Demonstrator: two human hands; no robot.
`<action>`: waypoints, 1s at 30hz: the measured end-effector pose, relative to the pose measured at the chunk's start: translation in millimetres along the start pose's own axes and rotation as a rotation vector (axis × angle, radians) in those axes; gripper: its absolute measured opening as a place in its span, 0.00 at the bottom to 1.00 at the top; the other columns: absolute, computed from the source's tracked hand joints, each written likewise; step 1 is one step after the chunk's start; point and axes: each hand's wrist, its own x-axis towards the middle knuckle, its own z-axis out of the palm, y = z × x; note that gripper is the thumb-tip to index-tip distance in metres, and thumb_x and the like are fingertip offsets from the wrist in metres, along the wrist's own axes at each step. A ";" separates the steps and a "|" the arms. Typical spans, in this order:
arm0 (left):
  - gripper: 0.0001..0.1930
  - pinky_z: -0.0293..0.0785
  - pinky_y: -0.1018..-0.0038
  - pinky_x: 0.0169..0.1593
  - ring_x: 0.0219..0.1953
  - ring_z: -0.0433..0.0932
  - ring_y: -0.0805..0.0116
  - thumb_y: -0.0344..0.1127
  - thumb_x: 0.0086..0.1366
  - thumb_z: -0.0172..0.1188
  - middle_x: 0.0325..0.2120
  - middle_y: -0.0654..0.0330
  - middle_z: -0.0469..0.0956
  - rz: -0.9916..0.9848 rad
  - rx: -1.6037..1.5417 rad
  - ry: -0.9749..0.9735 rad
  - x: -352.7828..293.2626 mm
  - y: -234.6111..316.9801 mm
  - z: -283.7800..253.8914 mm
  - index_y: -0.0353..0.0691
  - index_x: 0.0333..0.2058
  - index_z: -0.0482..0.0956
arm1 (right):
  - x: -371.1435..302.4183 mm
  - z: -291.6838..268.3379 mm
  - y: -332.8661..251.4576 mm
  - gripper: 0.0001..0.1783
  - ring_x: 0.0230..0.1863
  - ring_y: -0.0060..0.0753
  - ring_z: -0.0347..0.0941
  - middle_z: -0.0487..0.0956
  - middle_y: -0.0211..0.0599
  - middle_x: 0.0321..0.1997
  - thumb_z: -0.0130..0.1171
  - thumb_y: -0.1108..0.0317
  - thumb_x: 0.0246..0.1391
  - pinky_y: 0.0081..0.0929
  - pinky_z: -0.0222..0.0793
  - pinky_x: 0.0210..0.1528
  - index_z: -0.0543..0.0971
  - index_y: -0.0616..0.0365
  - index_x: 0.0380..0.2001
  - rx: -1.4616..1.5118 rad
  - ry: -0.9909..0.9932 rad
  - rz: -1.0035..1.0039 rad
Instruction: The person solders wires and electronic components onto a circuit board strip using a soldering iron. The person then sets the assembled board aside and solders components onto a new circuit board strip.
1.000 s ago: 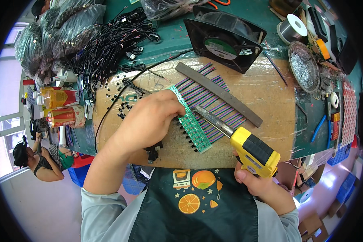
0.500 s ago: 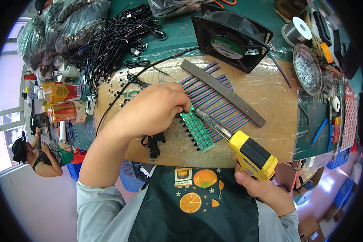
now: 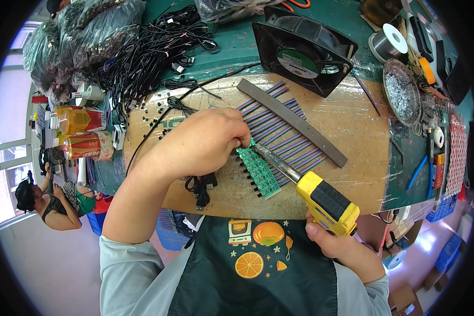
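Soldering occupies both hands in the head view. The left hand (image 3: 203,142) curls over the top end of the green board (image 3: 258,167), fingers pinched shut on something small at the board's upper edge; what they pinch is hidden, probably solder wire fed to the joint. The right hand (image 3: 338,246) wraps its fingers tight round the yellow handle of the iron (image 3: 321,197), below and right of the board, with the metal barrel slanting up-left so its tip meets the board just beside the left fingers. That angle likely keeps the hot tip on the joint and the handle clear of the wires.

From the board's right edge, striped ribbon wires (image 3: 287,134) run up and away, and a grey bar (image 3: 292,121) lies across them, seemingly as a weight to hold them flat and in line. The board rests on a brown sheet (image 3: 353,152) laid over the green surface (image 3: 221,52).

Above the board stands a black fan (image 3: 303,50), perhaps for fumes. To the board's upper left lies a tangle of black cables (image 3: 147,50); far left stand coloured cans (image 3: 81,131). To the right sits a dish of metal scraps (image 3: 403,97) and a solder spool (image 3: 387,45). Beyond the surface's left edge, another person sits low by a bright window.
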 end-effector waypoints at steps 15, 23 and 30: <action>0.04 0.75 0.61 0.44 0.40 0.78 0.50 0.25 0.58 0.59 0.33 0.53 0.79 0.009 -0.001 0.005 -0.3 0.8 -0.9 0.35 0.32 0.81 | -4.9 -6.7 14.4 0.31 0.24 0.24 0.67 0.72 0.35 0.25 0.66 0.66 0.55 0.23 0.66 0.27 0.67 0.66 0.57 0.003 0.011 -0.009; 0.04 0.75 0.61 0.45 0.41 0.78 0.50 0.25 0.57 0.60 0.33 0.53 0.79 -0.004 -0.016 -0.003 0.5 0.6 -1.7 0.35 0.32 0.81 | -0.8 -4.2 8.4 0.31 0.23 0.25 0.67 0.71 0.35 0.24 0.66 0.65 0.54 0.23 0.65 0.26 0.67 0.64 0.58 0.099 0.036 -0.023; 0.05 0.74 0.60 0.45 0.41 0.78 0.50 0.27 0.58 0.61 0.33 0.53 0.79 -0.023 -0.024 0.050 -6.1 4.7 0.3 0.36 0.34 0.81 | 1.2 -3.4 9.0 0.31 0.21 0.26 0.66 0.71 0.35 0.23 0.65 0.64 0.55 0.24 0.65 0.26 0.67 0.64 0.59 0.180 0.057 -0.071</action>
